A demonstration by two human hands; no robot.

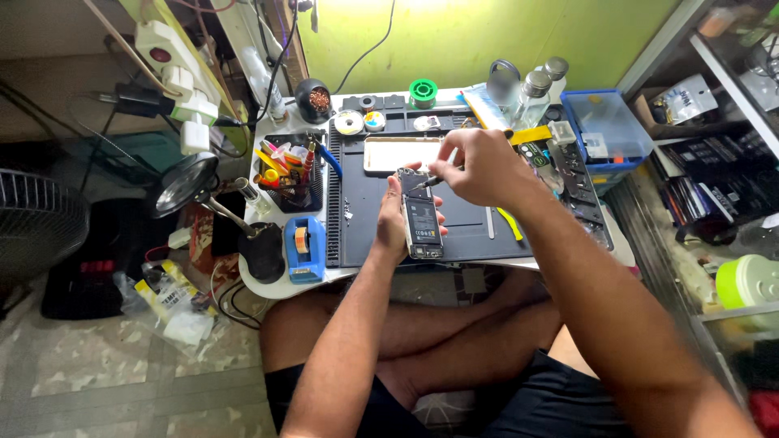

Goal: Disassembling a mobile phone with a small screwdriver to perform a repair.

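Phone (423,221), opened with its back cover off, sits upright in the left hand (395,227) just above the dark work mat (471,219) on the small white table (276,285). The left fingers wrap round its edges from behind; most of them are hidden by the phone body, and only the thumb side and a few fingertips on the far edge show. Inside the phone a dark battery area and a board at the top are visible, but the small parts are too fine to make out.

The right hand (479,169) is clenched round a thin dark tool (428,183), whose tip meets the upper end of the phone. The hand covers most of the tool's handle, so I cannot tell its kind. The right forearm crosses the mat's right side and hides part of it, including one end of a yellow pry tool (511,224).

Behind the hands lies a pale rectangular panel (393,154), partly covered by the right hand. A blue tape dispenser (303,248) stands at the table's left edge, near a cup of mixed tools (286,162). A blue plastic bin (607,130) sits at the right. A magnifier lamp (185,183) leans in from the left, with its arm cut off by clutter.
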